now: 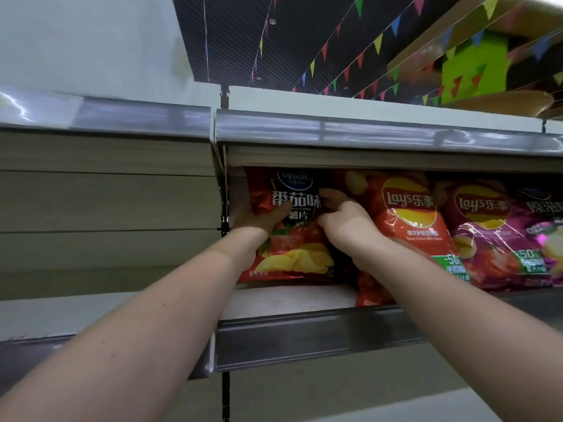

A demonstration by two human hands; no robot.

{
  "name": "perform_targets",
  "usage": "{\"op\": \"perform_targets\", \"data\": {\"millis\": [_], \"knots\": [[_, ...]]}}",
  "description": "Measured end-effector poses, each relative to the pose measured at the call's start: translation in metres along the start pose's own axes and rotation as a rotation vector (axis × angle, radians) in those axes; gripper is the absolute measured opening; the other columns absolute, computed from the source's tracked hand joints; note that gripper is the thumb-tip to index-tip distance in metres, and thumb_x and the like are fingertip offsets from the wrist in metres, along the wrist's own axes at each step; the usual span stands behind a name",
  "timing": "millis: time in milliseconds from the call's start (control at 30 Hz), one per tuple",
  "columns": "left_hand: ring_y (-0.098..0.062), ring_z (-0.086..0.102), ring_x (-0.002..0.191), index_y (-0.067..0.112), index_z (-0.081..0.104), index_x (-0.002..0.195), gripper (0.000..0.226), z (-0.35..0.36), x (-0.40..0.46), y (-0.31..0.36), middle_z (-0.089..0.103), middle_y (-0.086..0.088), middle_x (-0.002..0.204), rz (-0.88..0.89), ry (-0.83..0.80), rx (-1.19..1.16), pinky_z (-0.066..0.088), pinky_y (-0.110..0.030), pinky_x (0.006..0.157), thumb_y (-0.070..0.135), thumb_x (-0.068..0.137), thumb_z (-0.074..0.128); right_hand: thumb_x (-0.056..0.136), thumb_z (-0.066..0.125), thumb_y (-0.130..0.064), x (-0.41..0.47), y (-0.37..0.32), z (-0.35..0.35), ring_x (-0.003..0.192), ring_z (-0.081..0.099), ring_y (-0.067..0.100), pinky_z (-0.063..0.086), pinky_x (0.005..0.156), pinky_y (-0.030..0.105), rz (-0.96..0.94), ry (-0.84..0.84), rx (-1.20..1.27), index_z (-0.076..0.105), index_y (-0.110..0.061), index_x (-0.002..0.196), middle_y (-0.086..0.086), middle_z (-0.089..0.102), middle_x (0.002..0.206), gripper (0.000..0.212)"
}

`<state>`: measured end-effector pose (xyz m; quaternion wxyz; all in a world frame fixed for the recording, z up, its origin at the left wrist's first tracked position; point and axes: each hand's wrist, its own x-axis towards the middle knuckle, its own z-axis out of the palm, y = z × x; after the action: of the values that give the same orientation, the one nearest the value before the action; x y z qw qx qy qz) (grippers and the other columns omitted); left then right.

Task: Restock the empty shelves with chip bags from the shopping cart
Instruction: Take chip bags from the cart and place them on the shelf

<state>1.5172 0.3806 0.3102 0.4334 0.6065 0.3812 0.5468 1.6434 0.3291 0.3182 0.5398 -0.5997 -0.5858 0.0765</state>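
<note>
A red tomato-flavour chip bag (292,257) stands upright at the left end of the shelf (304,333). My left hand (259,217) grips its left edge, thumb across the front. My right hand (344,220) holds the bag's right edge with curled fingers. Right of it stand an orange Lay's bag (408,208) and a purple Lay's bag (487,226). The shopping cart is out of view.
The shelf section (106,312) to the left holds nothing, with a grey back panel behind it. An upper shelf edge (365,132) hangs just above the bags. Another bag (548,226) is cut off at the right. Coloured bunting hangs from the ceiling.
</note>
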Motion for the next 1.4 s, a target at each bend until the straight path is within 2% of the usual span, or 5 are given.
{"op": "perform_targets", "data": {"millis": [367, 700, 800, 967, 1400], "knots": [[-0.029, 0.047, 0.127, 0.018, 0.031, 0.141, 0.081, 0.006, 0.014, -0.024, 0.044, -0.006, 0.144, 0.105, 0.093, 0.205, 0.038, -0.042, 0.107, 0.052, 0.078, 0.067, 0.09, 0.057, -0.017, -0.008, 0.015, 0.025, 0.14, 0.026, 0.021, 0.024, 0.108, 0.023, -0.139, 0.113, -0.265, 0.033, -0.021, 0.144, 0.002, 0.013, 0.156, 0.059], [-0.024, 0.051, 0.122, 0.02, 0.035, 0.141, 0.073, 0.007, 0.004, -0.015, 0.049, -0.002, 0.139, 0.124, 0.137, 0.188, 0.04, -0.028, 0.095, 0.055, 0.082, 0.061, 0.09, 0.054, -0.018, -0.008, 0.02, 0.026, 0.134, 0.035, 0.024, 0.03, 0.108, 0.028, -0.188, 0.122, -0.262, 0.035, -0.019, 0.143, 0.004, 0.021, 0.153, 0.056], [-0.027, 0.05, 0.124, 0.022, 0.038, 0.139, 0.073, 0.003, -0.001, -0.009, 0.05, -0.003, 0.14, 0.166, 0.16, 0.309, 0.04, -0.038, 0.104, 0.06, 0.08, 0.059, 0.09, 0.054, -0.019, -0.01, 0.021, 0.027, 0.13, 0.04, 0.026, 0.033, 0.105, 0.029, -0.188, 0.118, -0.262, 0.033, -0.018, 0.144, 0.006, 0.024, 0.152, 0.058], [-0.026, 0.053, 0.105, 0.012, 0.049, 0.129, 0.041, -0.011, -0.012, -0.005, 0.056, -0.01, 0.126, 0.088, 0.223, 0.375, 0.041, -0.029, 0.086, 0.029, 0.093, 0.056, 0.09, 0.054, -0.017, -0.011, 0.019, 0.025, 0.137, 0.031, 0.026, 0.027, 0.11, 0.03, -0.185, 0.117, -0.229, 0.027, -0.014, 0.146, 0.009, 0.026, 0.152, 0.063], [-0.02, 0.056, 0.098, 0.018, 0.058, 0.11, 0.018, -0.112, -0.087, 0.003, 0.059, -0.003, 0.101, 0.194, 0.434, 0.341, 0.039, -0.024, 0.081, 0.021, 0.092, 0.057, 0.092, 0.051, -0.028, -0.057, -0.034, 0.047, 0.114, 0.049, 0.029, 0.038, 0.093, 0.033, -0.424, -0.006, -0.318, 0.053, -0.01, 0.126, 0.014, 0.053, 0.12, 0.038]]}}
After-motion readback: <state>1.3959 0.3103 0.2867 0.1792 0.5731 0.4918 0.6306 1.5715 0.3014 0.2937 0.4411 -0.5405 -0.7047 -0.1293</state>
